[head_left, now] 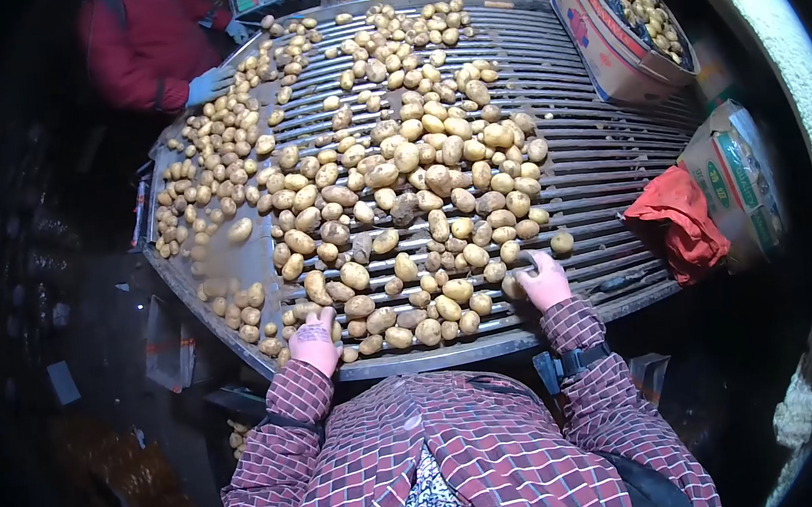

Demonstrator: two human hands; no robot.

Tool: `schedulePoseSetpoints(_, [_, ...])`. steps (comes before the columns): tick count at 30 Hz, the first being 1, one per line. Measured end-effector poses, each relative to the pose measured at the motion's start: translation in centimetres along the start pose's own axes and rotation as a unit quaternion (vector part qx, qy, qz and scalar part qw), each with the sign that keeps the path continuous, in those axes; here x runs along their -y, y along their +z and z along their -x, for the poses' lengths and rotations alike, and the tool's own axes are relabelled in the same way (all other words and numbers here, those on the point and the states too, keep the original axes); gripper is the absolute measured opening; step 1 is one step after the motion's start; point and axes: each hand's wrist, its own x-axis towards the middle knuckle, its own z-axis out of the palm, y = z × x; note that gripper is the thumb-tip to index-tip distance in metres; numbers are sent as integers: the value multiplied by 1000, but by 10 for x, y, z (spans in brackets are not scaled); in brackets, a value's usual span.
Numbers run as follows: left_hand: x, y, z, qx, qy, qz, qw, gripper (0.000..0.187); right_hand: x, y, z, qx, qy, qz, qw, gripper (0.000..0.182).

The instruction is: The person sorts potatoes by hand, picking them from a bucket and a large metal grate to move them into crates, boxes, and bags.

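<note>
Many potatoes lie spread over a slatted metal sorting table. My left hand, in a pinkish glove with print on its back, rests at the near left edge among potatoes, its fingers reaching forward and partly hidden. My right hand, gloved alike, is at the near right side of the pile. Its thumb and fingers are apart, beside a potato at its left; whether it touches this potato is hard to tell. A single potato sits just beyond it to the right.
Smaller potatoes cover a smooth metal strip at left. Another person in a dark red jacket with a blue glove works at the far left. At right stand a cardboard box of potatoes, a red cloth and a printed carton.
</note>
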Motion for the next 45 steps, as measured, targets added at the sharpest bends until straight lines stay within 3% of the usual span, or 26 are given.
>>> schedulePoseSetpoints(3, [30, 13, 3, -93, 11, 281, 955, 55, 66, -9, -7, 45, -171, 59, 982, 22])
schedulePoseSetpoints(4, [38, 25, 5, -104, 36, 456, 883, 55, 82, 3, -7, 83, -233, 71, 966, 20])
schedulePoseSetpoints(5, [45, 31, 7, -154, 61, 461, 872, 55, 100, 16, -7, 119, -296, 83, 944, 18])
schedulePoseSetpoints(6, [54, 40, 7, -60, 34, 628, 775, 54, 118, 33, -6, 181, -331, 172, 910, 19])
schedulePoseSetpoints(7, [64, 44, 7, 30, 6, 766, 642, 53, 137, 52, -3, 238, -366, 257, 862, 22])
schedulePoseSetpoints(8, [55, 23, 21, 77, -25, 838, 539, 45, 154, 68, 2, 280, -371, 324, 824, 23])
schedulePoseSetpoints(9, [53, 19, 27, 52, 24, 863, 502, 44, 168, 84, 8, 317, -374, 390, 779, 24])
schedulePoseSetpoints(11, [58, 14, 39, 22, -43, 896, 442, 46, 179, 120, 15, 283, -352, 463, 762, 27])
schedulePoseSetpoints(12, [73, 31, 37, 29, -27, 909, 414, 47, 183, 128, 16, 307, -349, 484, 741, 28])
schedulePoseSetpoints(15, [81, 22, 48, 33, 27, 960, 277, 44, 188, 128, 12, 344, -356, 462, 736, 27])
schedulePoseSetpoints(16, [82, 12, 56, 14, 37, 959, 281, 44, 163, 144, 4, 273, -355, 406, 797, 29])
schedulePoseSetpoints(17, [94, 18, 59, 19, 42, 966, 254, 47, 197, 91, -4, 357, -334, 350, 799, 38])
schedulePoseSetpoints(19, [108, 18, 68, 2, 27, 978, 206, 52, 187, 88, -16, 333, -205, 97, 915, 46])
schedulePoseSetpoints(21, [107, 19, 55, -4, 97, 990, 103, 57, 217, 86, -20, 289, -163, -112, 937, 46])
schedulePoseSetpoints(22, [99, -1, 56, -25, 65, 991, 118, 59, 248, 81, -18, 291, -175, -196, 920, 45])
schedulePoseSetpoints(23, [97, -4, 45, -2, 77, 994, 76, 63, 278, 83, -15, 253, -244, -225, 909, 44])
schedulePoseSetpoints(25, [89, -27, 34, 29, 114, 987, 106, 76, 339, 87, 4, 219, -283, -247, 901, 47])
schedulePoseSetpoints(27, [73, -37, 34, 21, 87, 982, 166, 81, 370, 115, 26, 177, -411, -184, 875, 51])
schedulePoseSetpoints(30, [85, -18, 21, -24, 106, 982, 157, 73, 393, 141, 34, 199, -434, -116, 871, 50])
schedulePoseSetpoints(31, [97, -29, 39, 30, 143, 988, 53, 74, 400, 145, 36, 225, -434, -106, 866, 50])
schedulePoseSetpoints(32, [110, -20, 38, 19, 172, 985, 22, 74, 407, 151, 38, 228, -462, -97, 852, 52])
schedulePoseSetpoints(34, [134, -12, 34, 4, 232, 972, -35, 73, 423, 168, 42, 284, -457, -136, 832, 60])
schedulePoseSetpoints(35, [143, -22, 39, -88, 123, 984, 95, 82, 433, 177, 45, 290, -461, -159, 824, 64])
schedulePoseSetpoints(36, [157, -26, 43, -102, 197, 973, 63, 74, 444, 181, 46, 328, -444, -172, 816, 70])
schedulePoseSetpoints(40, [236, -18, 47, -218, 246, 944, 32, 61, 469, 188, 47, 349, -429, -204, 808, 74])
schedulePoseSetpoints(45, [381, 5, 44, -312, 68, 943, 91, 55, 411, 178, 22, 355, -299, -203, 863, 65])
